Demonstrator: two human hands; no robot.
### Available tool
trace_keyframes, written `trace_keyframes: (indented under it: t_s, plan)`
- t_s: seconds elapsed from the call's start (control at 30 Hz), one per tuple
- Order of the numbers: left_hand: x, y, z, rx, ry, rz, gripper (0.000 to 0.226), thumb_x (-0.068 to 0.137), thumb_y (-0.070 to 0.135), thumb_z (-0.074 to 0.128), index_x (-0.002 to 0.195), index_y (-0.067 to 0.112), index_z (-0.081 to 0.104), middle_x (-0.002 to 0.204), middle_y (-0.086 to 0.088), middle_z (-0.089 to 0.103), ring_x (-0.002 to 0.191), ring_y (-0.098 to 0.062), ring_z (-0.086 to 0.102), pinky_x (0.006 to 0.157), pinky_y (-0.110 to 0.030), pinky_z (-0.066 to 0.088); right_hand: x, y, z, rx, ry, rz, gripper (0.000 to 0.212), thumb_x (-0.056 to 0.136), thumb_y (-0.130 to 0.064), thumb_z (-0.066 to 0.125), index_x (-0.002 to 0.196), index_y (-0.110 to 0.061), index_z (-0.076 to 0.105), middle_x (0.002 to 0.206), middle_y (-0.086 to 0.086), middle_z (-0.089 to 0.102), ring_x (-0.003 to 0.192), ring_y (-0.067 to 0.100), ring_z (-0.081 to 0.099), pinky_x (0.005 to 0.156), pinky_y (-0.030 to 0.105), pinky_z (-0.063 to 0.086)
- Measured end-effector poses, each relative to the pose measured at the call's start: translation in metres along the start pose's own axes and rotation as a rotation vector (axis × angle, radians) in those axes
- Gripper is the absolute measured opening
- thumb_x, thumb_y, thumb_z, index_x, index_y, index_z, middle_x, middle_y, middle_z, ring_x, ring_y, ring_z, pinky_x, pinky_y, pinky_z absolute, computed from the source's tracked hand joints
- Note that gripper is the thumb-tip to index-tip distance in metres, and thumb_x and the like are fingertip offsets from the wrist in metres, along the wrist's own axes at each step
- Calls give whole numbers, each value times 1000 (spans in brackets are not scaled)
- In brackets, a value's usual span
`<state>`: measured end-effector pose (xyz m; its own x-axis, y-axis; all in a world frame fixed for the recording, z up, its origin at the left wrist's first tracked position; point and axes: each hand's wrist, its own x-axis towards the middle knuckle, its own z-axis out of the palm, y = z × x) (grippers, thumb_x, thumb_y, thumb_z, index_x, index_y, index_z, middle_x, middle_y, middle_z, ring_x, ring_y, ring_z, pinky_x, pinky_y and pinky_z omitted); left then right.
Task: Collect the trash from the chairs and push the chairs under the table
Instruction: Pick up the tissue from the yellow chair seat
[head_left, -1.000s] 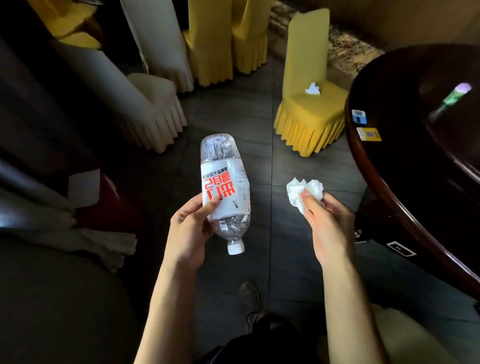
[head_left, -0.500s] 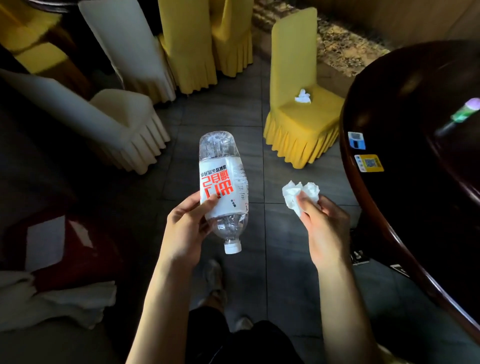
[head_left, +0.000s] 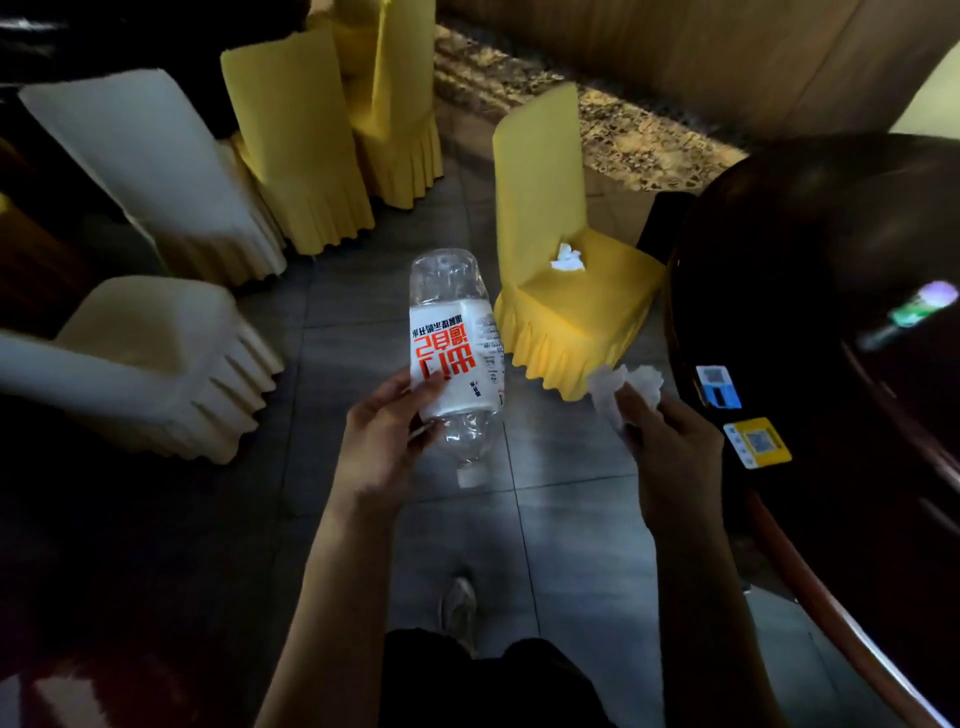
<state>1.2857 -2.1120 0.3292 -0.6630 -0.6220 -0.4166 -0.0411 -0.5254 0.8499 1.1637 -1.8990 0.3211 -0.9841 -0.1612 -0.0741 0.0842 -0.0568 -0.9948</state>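
My left hand (head_left: 382, 441) grips a clear plastic bottle (head_left: 454, 343) with a white and red label, held upside down with its cap pointing at the floor. My right hand (head_left: 670, 449) is closed on a crumpled white tissue (head_left: 621, 387). Ahead stands a yellow-covered chair (head_left: 571, 306) beside the dark round table (head_left: 831, 322). A second crumpled tissue (head_left: 569, 258) lies on that chair's seat.
Two cream-covered chairs (head_left: 150, 358) (head_left: 156, 166) stand at the left, and two more yellow chairs (head_left: 296, 156) (head_left: 395, 104) behind them. Two stickers (head_left: 756, 441) sit near the table's edge. Grey floor tiles (head_left: 561, 519) run between the chairs and the table. My foot shows below.
I have walked forward: the yellow chair with the tissue and the table are nearer and larger. Both hands keep the same hold on the bottle and the tissue.
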Motion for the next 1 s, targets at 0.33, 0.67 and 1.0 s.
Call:
trace_keyframes:
  t_s: [0.33,0.67,1.0]
  plan:
    - [123,38,49,90,-57,-34,16,95,10,66,103,20,75,91,3,81,79,-8,76,76,-28,54,106,3,48,33,140,79,8,95,-8,68,96,-7,76,91,9,78,91,18,75,80,28,62]
    - [269,57,129,179,-67,-46,19,97,12,64,112,16,74,99,0,80,89,-13,75,77,-31,55,285,9,82,69,157,95,7,92,-10,73,89,-11,79,88,14,77,88,23,74,83,37,60]
    - [409,96,233,193,-41,-80,16,95,15,65,108,18,73,96,0,80,91,-17,73,83,-34,54,473,-10,118,146,117,159,15,84,-26,78,83,-12,79,95,32,71,87,28,65,82,42,51]
